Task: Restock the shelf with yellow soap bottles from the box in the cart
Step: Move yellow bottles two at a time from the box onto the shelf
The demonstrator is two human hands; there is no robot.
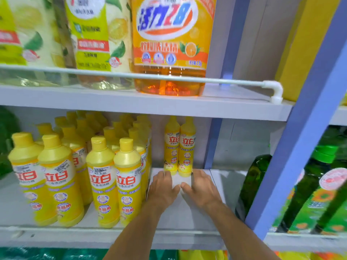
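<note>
At the back of the middle shelf point(187, 218), two yellow soap bottles point(177, 147) stand upright, touching each other. I note left hand point(162, 186) and right hand point(201, 186) lying flat before their bases, fingers straight, gripping nothing; fingertip contact is blurred, cannot tell. Bare board runs to the front edge. Stocked rows point(105, 175) bound the left, a dark green bottle point(251, 181) the right.

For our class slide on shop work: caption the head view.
The left hand and right hand by two upright yellow soap bottles deep on the shelf.
</note>
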